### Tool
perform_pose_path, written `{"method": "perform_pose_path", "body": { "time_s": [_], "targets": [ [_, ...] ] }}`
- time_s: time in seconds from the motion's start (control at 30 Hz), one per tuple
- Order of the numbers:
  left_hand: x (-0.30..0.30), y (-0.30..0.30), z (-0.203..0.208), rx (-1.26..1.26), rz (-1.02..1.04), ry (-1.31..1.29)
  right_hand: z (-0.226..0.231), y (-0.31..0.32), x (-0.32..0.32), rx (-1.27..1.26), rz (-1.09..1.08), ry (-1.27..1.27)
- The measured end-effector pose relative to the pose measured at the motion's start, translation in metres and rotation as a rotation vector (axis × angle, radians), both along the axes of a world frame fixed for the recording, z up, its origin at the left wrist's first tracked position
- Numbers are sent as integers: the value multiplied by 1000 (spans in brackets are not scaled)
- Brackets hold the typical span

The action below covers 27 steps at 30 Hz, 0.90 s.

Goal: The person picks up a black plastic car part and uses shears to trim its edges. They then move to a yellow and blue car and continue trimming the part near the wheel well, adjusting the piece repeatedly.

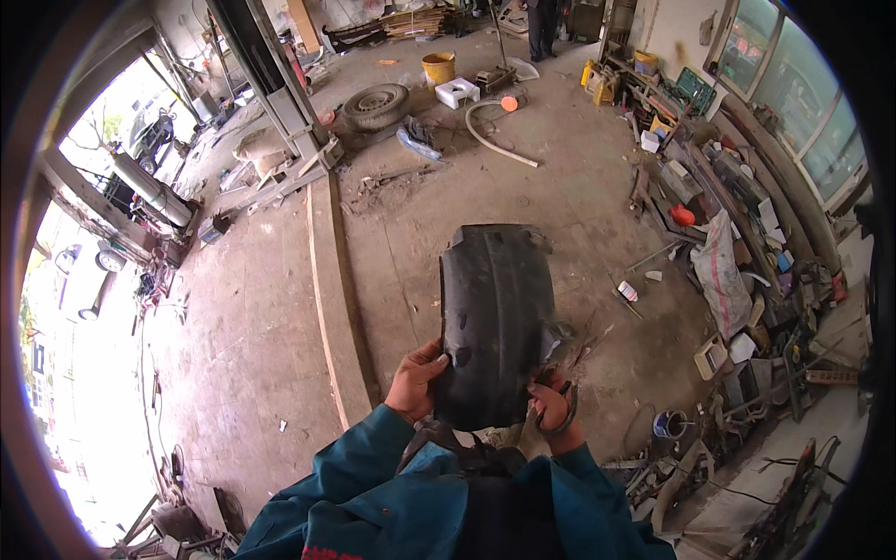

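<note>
A person in teal-blue work sleeves (373, 485) is standing on a dusty concrete workshop floor (271, 336) and holding one large, black, ribbed plastic panel (495, 317), curved like a wheel-arch liner, upright in front of the chest. The left hand (415, 381) is gripping the panel's lower left edge, with its thumb pressing on the front face and its fingers curling behind. The right hand (553, 403) is closing on the lower right corner, and a dark scissor-like handle loop (567, 415) is hanging around its fingers; what the tool is cannot be told exactly.

Just to the right, low on the floor, one small blue bucket (668, 424) is standing among tangled cables; its contents are not showing clearly. One full white woven sack (726, 275) is leaning against the cluttered right-hand wall, beside heaps of metal parts and boxes.

A long, pale raised strip (327, 299) is running across the floor to the left of the panel.

Farther off, one worn black rubber tyre (375, 105) is lying flat. Beyond it, one yellow plastic bucket (439, 67) is standing beside one white plastic stool (457, 91), with a pale curved hose (495, 140) lying near them. At the far end, another person's legs (542, 33) are showing.
</note>
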<state>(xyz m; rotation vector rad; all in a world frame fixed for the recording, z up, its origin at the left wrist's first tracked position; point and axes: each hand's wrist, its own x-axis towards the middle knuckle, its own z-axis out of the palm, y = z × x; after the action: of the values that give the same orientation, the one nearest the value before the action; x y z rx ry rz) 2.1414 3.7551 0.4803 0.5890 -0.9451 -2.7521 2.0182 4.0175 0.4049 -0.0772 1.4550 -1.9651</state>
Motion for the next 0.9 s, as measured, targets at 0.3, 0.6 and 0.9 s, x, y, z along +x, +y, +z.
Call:
{"method": "perform_pose_path", "body": {
  "time_s": [0.3,0.6,0.9],
  "targets": [
    [6,-15,-2,-81,-55,-22,33,12,-36,-305,-306,-36],
    [-18,-72,28,-327,-591,-101,44,32,-73,-417,-276,-210],
    [-40,-76,14,-916,-127,-225,13,28,-53,-586,-478,-290]
  ]
}}
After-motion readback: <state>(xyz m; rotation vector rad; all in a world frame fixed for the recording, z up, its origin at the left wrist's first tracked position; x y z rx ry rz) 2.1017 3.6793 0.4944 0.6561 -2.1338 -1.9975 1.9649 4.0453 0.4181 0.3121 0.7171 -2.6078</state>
